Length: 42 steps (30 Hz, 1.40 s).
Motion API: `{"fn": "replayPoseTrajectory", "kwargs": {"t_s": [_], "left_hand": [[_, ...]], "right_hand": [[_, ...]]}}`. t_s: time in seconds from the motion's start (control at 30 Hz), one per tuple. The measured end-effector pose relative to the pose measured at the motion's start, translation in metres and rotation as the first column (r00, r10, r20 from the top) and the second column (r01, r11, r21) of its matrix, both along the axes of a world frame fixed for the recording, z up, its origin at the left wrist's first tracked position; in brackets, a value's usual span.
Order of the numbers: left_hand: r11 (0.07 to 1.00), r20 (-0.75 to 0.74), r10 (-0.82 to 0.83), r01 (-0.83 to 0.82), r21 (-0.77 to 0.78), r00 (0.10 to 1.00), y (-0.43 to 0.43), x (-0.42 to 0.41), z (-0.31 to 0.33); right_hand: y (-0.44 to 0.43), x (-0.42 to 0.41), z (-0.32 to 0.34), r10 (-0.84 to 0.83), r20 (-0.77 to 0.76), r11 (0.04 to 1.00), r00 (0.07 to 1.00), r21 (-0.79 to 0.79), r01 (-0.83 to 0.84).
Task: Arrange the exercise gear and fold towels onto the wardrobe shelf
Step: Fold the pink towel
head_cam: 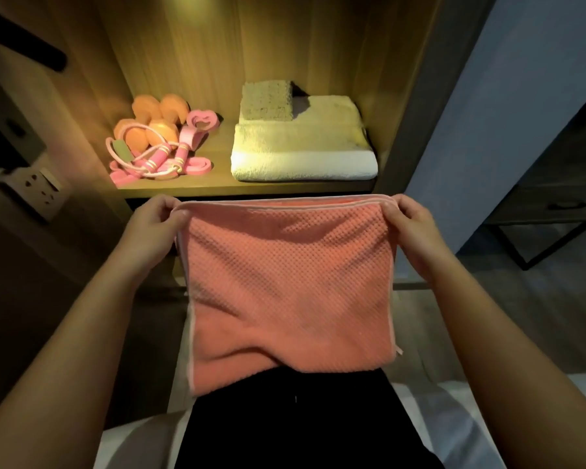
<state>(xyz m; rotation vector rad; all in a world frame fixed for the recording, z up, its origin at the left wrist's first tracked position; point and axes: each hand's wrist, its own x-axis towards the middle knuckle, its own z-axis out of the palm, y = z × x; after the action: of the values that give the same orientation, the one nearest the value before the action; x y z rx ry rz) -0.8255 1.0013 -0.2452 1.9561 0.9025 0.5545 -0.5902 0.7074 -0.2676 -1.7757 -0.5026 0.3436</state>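
Note:
A salmon-pink waffle towel (290, 289), folded double, hangs in front of me just below the wardrobe shelf (217, 189). My left hand (153, 225) pinches its top left corner and my right hand (411, 225) pinches its top right corner. On the lit shelf, a large white folded towel (305, 154) lies at the right with a small beige folded towel (267, 101) on top of it. At the shelf's left lie orange dumbbells (156, 118), a pink skipping rope (156, 157) and a pink hand grip (203, 120).
A wall socket (36, 189) sits on the dark panel left of the shelf. A dark side table with a drawer (552, 211) stands at the right. My dark-clad lap and pale bedding fill the bottom of the view.

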Motion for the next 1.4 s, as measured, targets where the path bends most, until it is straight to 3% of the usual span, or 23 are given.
{"fn": "replayPoseTrajectory", "kwargs": {"t_s": [0.13,0.23,0.4,0.63,0.87,1.07,1.27,1.4], "left_hand": [[0.958,0.241,0.017,0.053,-0.281,0.97,-0.003,0.019,0.032],[0.958,0.314,0.011,0.08,-0.276,0.949,0.003,0.022,0.052],[0.994,0.178,-0.04,0.057,-0.092,0.983,0.012,0.02,0.048],[0.978,0.103,-0.102,0.119,-0.169,0.989,0.006,0.016,0.032],[0.956,-0.058,-0.277,0.269,-0.113,0.959,0.01,0.0,0.026],[0.962,-0.178,-0.215,0.24,0.132,0.96,0.014,-0.004,0.016],[0.953,-0.139,-0.132,0.164,0.254,0.981,0.013,0.008,0.01],[0.955,-0.123,-0.007,0.043,0.293,0.992,0.018,0.014,0.011]], "right_hand": [[0.013,0.006,0.035,-0.111,0.002,0.975,0.994,0.194,0.108],[0.012,0.015,0.053,-0.172,0.055,0.95,0.983,0.272,0.151],[0.004,0.016,0.05,-0.142,0.12,0.976,0.983,0.185,0.119],[0.011,0.009,0.032,-0.138,0.079,0.983,0.987,0.133,0.127],[0.009,0.012,0.022,-0.052,0.028,0.998,0.998,0.023,0.052],[0.006,0.012,0.014,-0.022,-0.033,1.0,0.999,-0.019,0.021],[0.018,0.007,0.008,0.019,-0.02,1.0,1.0,0.019,-0.019],[0.02,0.018,0.009,-0.145,-0.031,0.988,0.989,0.042,0.146]]}}
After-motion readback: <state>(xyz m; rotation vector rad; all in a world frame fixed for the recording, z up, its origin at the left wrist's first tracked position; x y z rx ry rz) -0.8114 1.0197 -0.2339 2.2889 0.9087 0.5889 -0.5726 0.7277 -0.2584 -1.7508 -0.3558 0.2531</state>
